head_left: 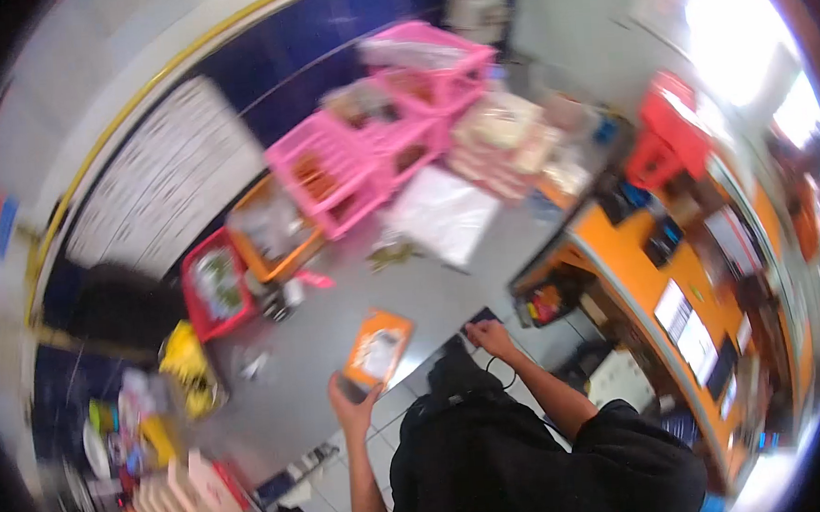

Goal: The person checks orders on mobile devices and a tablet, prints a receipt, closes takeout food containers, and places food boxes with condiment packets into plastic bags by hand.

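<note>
The head view gives me a tilted, blurred look down at the grey counter (296,394), with the left hand (352,405) closed on the lower end of an orange packet (380,344) that carries a pale patch (375,359) on its upward face. The packet sits over the near edge of the counter, slanting away from me, and I cannot tell whether its far end touches the surface or hangs just above it. The right hand (488,336) is well apart from it, at the edge of the counter, its fingers looking curled; with this blur I cannot tell whether they pinch something small. Farther back, a white packet (445,214) lies flat beside the pink baskets (357,161), with an orange basket (274,229) and a red basket (216,285) to the left. I read the step in hand as one of holding the orange packet, with only the left hand on it. As I judge it, any next move calls for a firm, level grip at that lower end, and, if both hands were wanted, for the right to come across first.
</note>
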`<state>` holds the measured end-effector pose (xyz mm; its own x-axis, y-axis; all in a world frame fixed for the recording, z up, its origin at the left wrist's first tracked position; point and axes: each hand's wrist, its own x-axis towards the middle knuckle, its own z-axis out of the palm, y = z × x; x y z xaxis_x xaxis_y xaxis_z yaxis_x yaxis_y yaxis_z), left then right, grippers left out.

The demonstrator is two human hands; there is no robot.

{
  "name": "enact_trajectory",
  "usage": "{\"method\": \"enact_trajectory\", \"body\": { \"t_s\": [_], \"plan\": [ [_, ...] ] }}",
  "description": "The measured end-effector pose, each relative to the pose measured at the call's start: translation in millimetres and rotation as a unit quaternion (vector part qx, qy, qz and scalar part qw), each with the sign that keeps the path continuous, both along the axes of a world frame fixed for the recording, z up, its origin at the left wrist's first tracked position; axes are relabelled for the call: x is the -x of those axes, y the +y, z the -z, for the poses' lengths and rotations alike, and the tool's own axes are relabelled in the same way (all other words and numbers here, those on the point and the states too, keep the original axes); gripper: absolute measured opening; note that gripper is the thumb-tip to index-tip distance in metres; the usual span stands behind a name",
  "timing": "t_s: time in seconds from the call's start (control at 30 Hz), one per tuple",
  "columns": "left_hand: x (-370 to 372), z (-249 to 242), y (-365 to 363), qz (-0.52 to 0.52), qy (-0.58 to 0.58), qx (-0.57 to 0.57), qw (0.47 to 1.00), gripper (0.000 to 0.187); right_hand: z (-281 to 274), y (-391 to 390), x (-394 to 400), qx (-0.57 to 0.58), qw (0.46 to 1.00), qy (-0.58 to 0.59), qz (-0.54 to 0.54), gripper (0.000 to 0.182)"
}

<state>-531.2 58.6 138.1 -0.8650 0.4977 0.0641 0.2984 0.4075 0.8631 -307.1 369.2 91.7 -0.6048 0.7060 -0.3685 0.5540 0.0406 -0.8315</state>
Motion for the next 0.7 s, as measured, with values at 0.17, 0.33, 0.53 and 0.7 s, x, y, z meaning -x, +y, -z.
{"method": "enact_trajectory", "body": {
  "t_s": [0.17, 0.33, 0.53, 0.7],
  "plan": [
    [18, -64, 93, 0.165, 0.016, 0.357, 0.919, 0.138, 102, -14, -215, 0.023, 0.984, -0.033, 0.173, 0.037],
    [0, -55, 154, 0.177, 0.125, 0.388, 0.896, 0.136, 116, -123, -449, 0.002, 0.873, -0.428, 0.233, 0.017],
    [-27, -39, 219, 0.222, 0.236, 0.327, 0.888, 0.127, 77, -285, -492, 0.305, 0.681, -0.241, 0.621, 0.017],
    [-72, -45, 246, 0.305, 0.252, 0.336, 0.855, 0.123, 73, -321, -452, 0.305, 0.764, -0.191, 0.535, 0.016]
  ]
}}
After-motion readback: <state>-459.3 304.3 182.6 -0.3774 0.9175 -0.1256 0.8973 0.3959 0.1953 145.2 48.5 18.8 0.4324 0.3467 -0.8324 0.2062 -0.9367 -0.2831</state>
